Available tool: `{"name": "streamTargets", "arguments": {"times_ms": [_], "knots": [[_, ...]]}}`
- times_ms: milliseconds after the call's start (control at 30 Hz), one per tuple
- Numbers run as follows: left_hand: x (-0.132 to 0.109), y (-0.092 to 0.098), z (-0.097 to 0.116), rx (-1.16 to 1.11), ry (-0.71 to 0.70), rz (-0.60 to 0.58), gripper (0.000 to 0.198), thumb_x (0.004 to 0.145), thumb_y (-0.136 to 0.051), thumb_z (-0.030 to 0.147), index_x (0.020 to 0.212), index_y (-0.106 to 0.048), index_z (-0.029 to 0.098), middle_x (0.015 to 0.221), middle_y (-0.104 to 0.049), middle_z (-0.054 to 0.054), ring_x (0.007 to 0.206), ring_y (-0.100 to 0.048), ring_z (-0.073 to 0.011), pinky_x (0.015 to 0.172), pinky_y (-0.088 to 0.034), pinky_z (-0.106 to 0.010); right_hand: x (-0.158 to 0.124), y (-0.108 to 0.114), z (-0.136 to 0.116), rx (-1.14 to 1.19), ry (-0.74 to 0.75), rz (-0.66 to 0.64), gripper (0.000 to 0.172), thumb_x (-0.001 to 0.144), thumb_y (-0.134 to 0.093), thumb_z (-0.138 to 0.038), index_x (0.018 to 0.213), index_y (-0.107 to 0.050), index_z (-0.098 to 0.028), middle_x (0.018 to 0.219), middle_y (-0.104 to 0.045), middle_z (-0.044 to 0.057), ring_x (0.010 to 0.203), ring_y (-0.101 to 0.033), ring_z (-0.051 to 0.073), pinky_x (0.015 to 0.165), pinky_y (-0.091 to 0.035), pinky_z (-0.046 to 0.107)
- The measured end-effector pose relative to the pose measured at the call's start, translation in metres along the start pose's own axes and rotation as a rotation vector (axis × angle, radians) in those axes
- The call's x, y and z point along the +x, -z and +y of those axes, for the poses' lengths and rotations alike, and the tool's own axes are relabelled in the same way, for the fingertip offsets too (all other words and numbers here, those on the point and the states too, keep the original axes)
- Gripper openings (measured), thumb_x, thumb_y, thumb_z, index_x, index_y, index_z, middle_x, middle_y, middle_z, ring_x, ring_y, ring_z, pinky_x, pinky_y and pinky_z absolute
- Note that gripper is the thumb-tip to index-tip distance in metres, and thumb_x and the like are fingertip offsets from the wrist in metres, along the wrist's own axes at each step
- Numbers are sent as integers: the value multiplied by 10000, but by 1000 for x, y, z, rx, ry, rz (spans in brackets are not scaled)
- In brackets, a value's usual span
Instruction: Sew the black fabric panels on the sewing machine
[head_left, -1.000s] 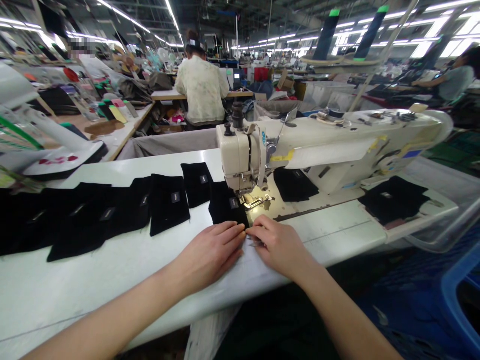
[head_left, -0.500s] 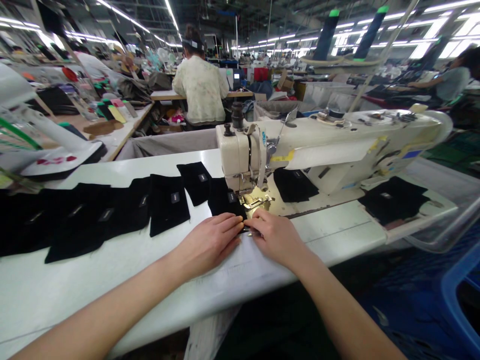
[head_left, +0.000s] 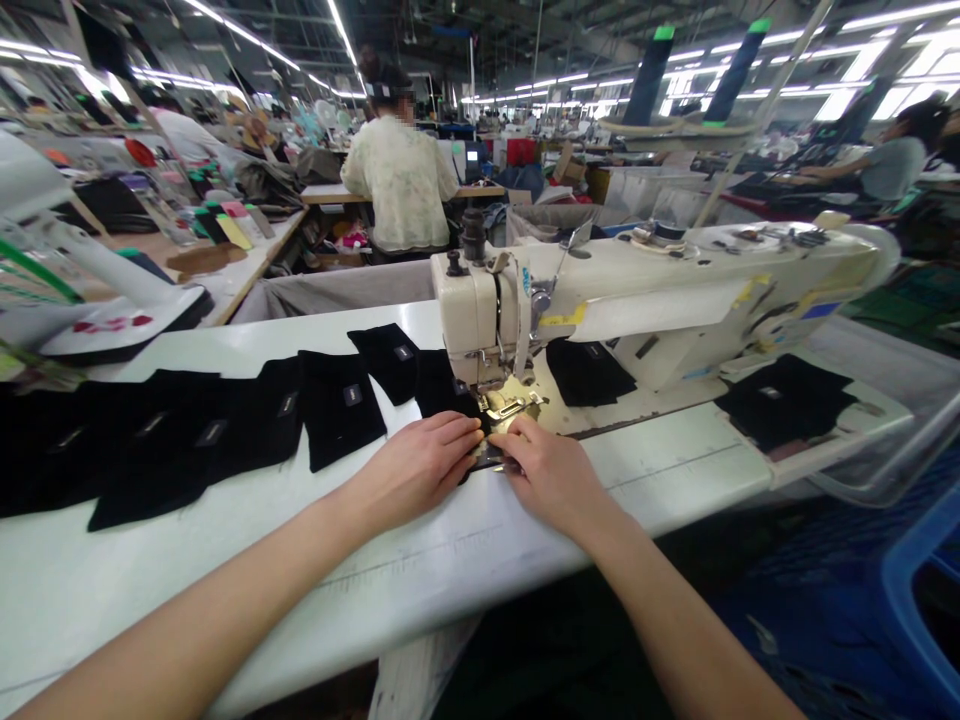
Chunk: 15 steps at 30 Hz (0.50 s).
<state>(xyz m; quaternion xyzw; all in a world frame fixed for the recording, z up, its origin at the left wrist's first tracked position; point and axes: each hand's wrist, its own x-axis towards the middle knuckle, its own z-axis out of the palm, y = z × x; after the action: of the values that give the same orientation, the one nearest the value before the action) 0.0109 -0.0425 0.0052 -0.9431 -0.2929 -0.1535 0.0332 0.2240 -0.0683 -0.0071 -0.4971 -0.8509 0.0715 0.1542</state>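
We press our left hand (head_left: pixel 412 468) and right hand (head_left: pixel 551 475) down on a soft black fabric piece (head_left: pixel 446 392), which runs from the fingers (head_left: pixel 465 430) to the steel presser foot (head_left: pixel 510 405) of a cream sewing machine (head_left: pixel 675 290). The fingers lie close together, but we cannot tell whether they grip. Both hands sit nearer the foot than a moment ago, on the white worktop (head_left: pixel 450 535).
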Motion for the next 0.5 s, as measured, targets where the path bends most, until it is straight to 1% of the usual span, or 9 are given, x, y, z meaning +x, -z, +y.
{"name": "streamTargets", "arguments": {"times_ms": [167,267,367,500], "knots": [[3,-2,-7,-22,28,-6,318,1009,-433,253,1196,-651,115,1192,-680,-118,1117,-623,-244,962,-567,-406,-10,0,-1,-7,-27,1,276,938,-540,-161,1186,-651,-206,1108,-627,54,862,-638,184,665,-468,279],[4,-3,-12,-24,23,-2,322,1010,-420,245,1188,-654,114,1191,-680,-123,1111,-623,-241,956,-570,-409,-15,1,-3,-2,-34,-4,291,920,-544,-136,1178,-655,-213,1106,-630,52,876,-641,185,667,-468,271],[5,-4,-18,-29,19,-2,319,1012,-416,250,1171,-663,124,1210,-671,-121,1119,-618,-240,970,-563,-417,-18,2,-3,3,-30,-9,304,899,-550,-109,1165,-657,-212,1107,-630,53,883,-642,182,675,-468,265],[8,-5,-22,-34,41,-14,319,1012,-423,261,1193,-649,127,1203,-669,-119,1121,-613,-237,981,-552,-416,-19,2,-2,4,-30,-1,288,903,-553,-121,1156,-659,-209,1104,-632,54,876,-645,184,670,-470,266]]}}
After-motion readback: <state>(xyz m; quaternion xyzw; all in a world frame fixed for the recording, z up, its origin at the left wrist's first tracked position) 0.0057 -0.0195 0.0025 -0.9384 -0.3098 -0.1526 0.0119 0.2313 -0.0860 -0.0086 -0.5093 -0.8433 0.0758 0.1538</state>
